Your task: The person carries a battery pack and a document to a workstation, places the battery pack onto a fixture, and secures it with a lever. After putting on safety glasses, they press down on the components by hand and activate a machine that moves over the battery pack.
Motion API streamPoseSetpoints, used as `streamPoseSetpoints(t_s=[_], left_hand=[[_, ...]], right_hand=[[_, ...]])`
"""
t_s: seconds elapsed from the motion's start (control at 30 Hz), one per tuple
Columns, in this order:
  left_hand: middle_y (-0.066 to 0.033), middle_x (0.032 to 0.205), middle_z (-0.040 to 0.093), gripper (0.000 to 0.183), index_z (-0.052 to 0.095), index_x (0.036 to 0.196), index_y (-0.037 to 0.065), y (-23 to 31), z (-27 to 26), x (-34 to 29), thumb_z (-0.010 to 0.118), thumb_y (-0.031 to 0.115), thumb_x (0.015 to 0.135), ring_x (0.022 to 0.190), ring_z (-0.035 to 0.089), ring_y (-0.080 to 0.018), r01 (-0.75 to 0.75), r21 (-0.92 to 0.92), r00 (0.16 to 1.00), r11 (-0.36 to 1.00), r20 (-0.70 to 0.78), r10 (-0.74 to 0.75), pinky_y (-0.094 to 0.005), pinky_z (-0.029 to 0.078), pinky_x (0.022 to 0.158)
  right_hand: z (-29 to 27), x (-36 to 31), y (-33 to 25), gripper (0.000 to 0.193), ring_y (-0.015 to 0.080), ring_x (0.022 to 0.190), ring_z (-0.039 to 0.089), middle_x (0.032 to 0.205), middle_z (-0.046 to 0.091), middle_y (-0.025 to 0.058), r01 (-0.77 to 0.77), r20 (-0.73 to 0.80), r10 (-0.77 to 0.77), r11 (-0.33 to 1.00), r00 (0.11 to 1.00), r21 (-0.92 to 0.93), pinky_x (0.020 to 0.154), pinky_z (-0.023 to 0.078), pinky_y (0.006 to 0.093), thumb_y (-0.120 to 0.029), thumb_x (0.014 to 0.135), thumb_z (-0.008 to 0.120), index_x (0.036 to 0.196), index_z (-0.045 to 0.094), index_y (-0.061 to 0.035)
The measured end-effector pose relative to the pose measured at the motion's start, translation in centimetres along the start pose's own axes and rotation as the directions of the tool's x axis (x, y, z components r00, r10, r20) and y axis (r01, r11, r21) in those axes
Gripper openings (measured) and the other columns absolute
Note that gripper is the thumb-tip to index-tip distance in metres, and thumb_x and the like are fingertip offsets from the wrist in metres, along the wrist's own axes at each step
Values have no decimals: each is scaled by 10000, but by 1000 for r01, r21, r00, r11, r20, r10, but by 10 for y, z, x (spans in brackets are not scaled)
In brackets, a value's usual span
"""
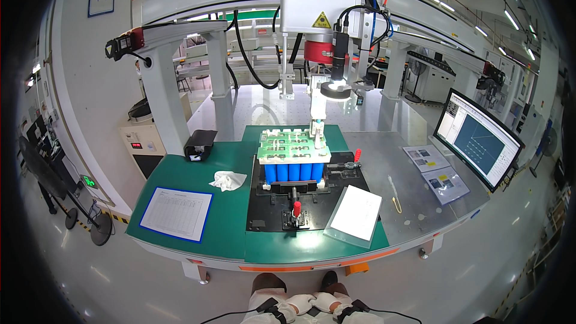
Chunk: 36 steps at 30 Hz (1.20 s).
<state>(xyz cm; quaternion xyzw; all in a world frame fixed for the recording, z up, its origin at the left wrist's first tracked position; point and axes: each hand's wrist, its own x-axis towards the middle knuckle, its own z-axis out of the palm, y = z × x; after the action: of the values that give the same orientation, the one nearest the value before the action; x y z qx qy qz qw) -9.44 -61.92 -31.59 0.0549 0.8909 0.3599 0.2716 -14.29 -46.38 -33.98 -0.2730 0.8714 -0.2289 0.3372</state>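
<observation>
My left hand and my right hand, both in white gloves, rest together over my lap at the lower edge, away from the bench. Their fingers are too small and too hidden to read. In front of me on the bench stands a battery pack of blue cylindrical cells with a green and cream top plate. It sits upright in a black fixture plate. Red-handled toggle clamps stand at its front and right. A white machine nozzle reaches down to the plate's far right part.
Left of the fixture lie a blue-edged form sheet, a crumpled white cloth and a black case. A sleeved paper overlaps the fixture's right corner. A monitor stands at right. The machine head hangs above.
</observation>
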Motion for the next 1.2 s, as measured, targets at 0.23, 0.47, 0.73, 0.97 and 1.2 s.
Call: streamPoseSetpoints(t_s=[0.23, 0.47, 0.73, 0.97, 1.2], left_hand=[[-132, 1050, 635, 341, 615, 1114, 149, -1, 0, 0, 507, 238, 802, 986, 591, -306, -9, 6, 1000, 1000, -4, 9, -346, 441, 878], [-128, 1062, 632, 347, 612, 1120, 151, 5, -3, -2, 508, 236, 800, 994, 589, -302, 18, -17, 1000, 1000, 14, -18, -338, 438, 884], [-131, 1057, 633, 347, 612, 1117, 143, 1, 0, 0, 509, 230, 797, 994, 588, -306, -2, -7, 1000, 1000, -5, 2, -342, 437, 886], [-133, 1057, 632, 357, 603, 1130, 148, 6, -5, -5, 513, 250, 800, 1000, 585, -309, 7, 3, 1000, 1000, -8, -7, -346, 437, 887], [-127, 1071, 629, 367, 595, 1143, 169, 1, -1, 0, 519, 264, 797, 1006, 584, -303, -1, 45, 1000, 999, 2, 1, -358, 435, 889]], right_hand=[[-4, -3, -4, 502, 385, 954, 582, 1015, 608, 241, 16, -10, -16, 1000, 1000, 13, 837, 458, 409, -460, 799, 514, 1063, 604, -42], [-3, -1, -1, 511, 381, 964, 581, 1015, 608, 243, -38, 28, 37, 999, 999, 21, 839, 457, 401, -458, 796, 516, 1067, 602, -34], [-3, -2, -4, 509, 385, 952, 584, 1017, 608, 244, -33, 16, 32, 999, 999, 11, 839, 457, 402, -457, 793, 514, 1059, 607, -33], [-12, -7, -13, 485, 380, 952, 585, 1002, 612, 239, -50, 47, 49, 999, 998, 19, 839, 456, 402, -445, 794, 520, 1038, 611, -37], [-13, -8, -15, 452, 365, 945, 591, 993, 624, 211, -35, 24, 35, 999, 999, 19, 834, 460, 389, -426, 784, 534, 1005, 619, -41]])
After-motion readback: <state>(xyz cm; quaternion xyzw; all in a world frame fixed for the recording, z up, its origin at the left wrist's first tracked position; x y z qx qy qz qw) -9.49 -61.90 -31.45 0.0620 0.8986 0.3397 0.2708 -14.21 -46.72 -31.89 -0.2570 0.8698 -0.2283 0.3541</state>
